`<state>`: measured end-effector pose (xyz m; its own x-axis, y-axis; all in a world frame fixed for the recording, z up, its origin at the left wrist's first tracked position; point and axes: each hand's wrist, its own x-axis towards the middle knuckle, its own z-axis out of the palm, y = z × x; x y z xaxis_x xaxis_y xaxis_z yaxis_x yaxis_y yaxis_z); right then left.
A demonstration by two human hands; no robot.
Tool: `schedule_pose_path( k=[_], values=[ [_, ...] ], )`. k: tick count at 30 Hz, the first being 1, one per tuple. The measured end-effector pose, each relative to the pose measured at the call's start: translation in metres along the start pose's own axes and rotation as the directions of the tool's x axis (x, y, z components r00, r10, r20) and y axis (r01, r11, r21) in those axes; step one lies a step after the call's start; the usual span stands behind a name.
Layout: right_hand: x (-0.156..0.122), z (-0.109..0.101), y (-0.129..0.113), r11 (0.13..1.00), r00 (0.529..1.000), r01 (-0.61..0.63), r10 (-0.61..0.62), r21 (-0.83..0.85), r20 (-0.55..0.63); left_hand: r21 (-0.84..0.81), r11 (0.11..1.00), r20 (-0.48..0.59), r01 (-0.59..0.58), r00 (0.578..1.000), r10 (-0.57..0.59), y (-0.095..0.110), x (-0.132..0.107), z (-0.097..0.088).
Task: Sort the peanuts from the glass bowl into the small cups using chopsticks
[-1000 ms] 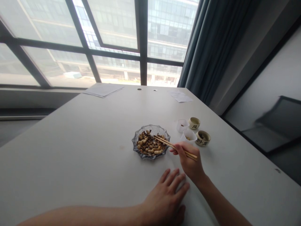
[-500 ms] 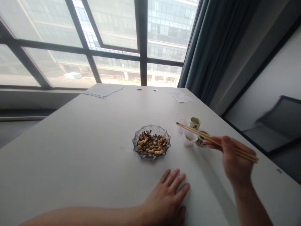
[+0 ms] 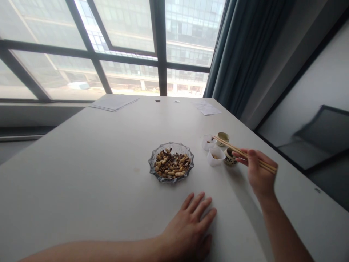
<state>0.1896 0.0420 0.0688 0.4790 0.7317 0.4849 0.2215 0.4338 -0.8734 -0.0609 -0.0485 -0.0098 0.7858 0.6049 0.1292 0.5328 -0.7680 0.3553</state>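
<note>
The right fingers [image 3: 253,158], clamped on chopsticks [image 3: 233,147], have moved from the glass bowl [image 3: 178,146] toward the farther plastic cup [image 3: 207,146] leftward of them, so carrying looks nearly done; left fingers [image 3: 204,206] lie apart.

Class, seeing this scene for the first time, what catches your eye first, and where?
Near the middle of the white table, the glass bowl of peanuts and dark seeds stands out. To its right, the right hand holds chopsticks, tips by the farther plastic cup; the left hand lies palm-down nearer the viewer.
</note>
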Motion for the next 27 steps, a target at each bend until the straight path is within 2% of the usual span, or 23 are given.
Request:
schedule_pose_path(
  k=[3,7,9,11,15,18,23,27],
  values=[
    [0.0,0.005,0.009,1.0,1.0,-0.012,0.012,0.026,0.024,0.0,1.0,-0.002,-0.001,1.0,0.001,0.0,0.001,-0.001],
    [-0.008,0.012,0.002,0.998,0.999,0.044,-0.044,0.046,-0.011,0.007,1.0,-0.013,-0.005,1.0,0.005,0.0,0.001,0.002],
    [-0.017,0.018,-0.005,0.996,0.998,0.051,-0.055,0.076,0.044,0.014,1.0,-0.022,-0.002,1.0,0.002,-0.001,0.001,0.003],
    [-0.029,0.027,-0.008,0.994,0.987,0.034,-0.05,0.107,0.152,0.02,1.0,-0.028,-0.002,1.0,0.002,-0.001,0.001,0.004],
    [-0.052,0.048,-0.003,0.992,0.912,0.009,-0.058,0.123,0.406,0.027,0.999,-0.031,-0.018,0.999,0.019,-0.001,0.001,0.005],
    [-0.059,0.059,0.002,0.995,0.848,0.025,-0.074,0.1,0.525,0.031,0.999,-0.036,-0.024,0.999,0.025,-0.002,0.0,0.007],
    [-0.058,0.069,0.004,0.996,0.807,0.046,-0.085,0.081,0.585,0.043,0.999,-0.048,-0.016,0.999,0.018,-0.002,0.001,0.009],
    [-0.061,0.072,0.002,0.995,0.799,0.054,-0.091,0.08,0.594,0.038,0.999,-0.04,-0.023,0.999,0.025,-0.002,0.002,0.008]
  ],
)
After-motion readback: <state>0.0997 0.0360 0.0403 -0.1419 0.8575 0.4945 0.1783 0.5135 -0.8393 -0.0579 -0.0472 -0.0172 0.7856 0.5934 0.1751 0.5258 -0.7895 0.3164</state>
